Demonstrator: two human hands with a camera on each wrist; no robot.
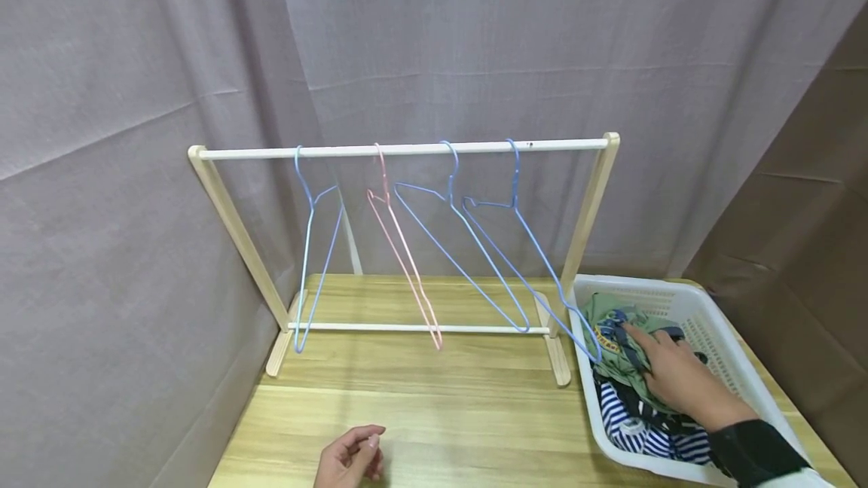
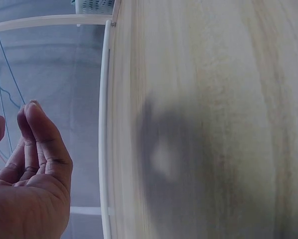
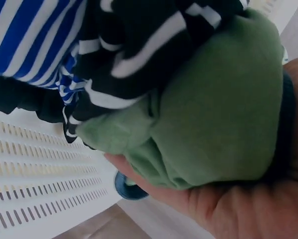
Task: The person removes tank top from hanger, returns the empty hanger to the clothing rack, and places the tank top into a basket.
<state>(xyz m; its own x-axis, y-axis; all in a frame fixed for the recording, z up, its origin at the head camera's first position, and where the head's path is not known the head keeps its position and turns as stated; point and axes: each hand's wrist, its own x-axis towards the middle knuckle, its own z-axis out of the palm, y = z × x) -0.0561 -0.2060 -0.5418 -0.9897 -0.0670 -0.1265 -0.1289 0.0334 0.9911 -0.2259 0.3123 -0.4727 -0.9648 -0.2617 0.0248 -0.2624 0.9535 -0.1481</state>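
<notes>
My right hand (image 1: 681, 379) is in the white basket (image 1: 746, 356) at the right, holding a green garment (image 1: 613, 364) with dark blue trim and a printed patch. In the right wrist view the green cloth (image 3: 219, 114) bulges over the thumb side of the hand; some fingertips are hidden behind it. Beneath lie a blue-and-white striped garment (image 1: 620, 424) and a black cloth with white stripes (image 3: 134, 55). My left hand (image 1: 353, 458) hovers above the table's front part, fingers loosely bent, nothing in it.
A wooden rack with a white rail (image 1: 407, 150) stands on the wooden table (image 1: 420, 405). From the rail hang a light blue hanger (image 1: 305, 269), a pink hanger (image 1: 407, 262) and two blue hangers (image 1: 488, 281); the rightmost reaches over the basket's edge. Grey curtain (image 1: 475, 36) closes off the back.
</notes>
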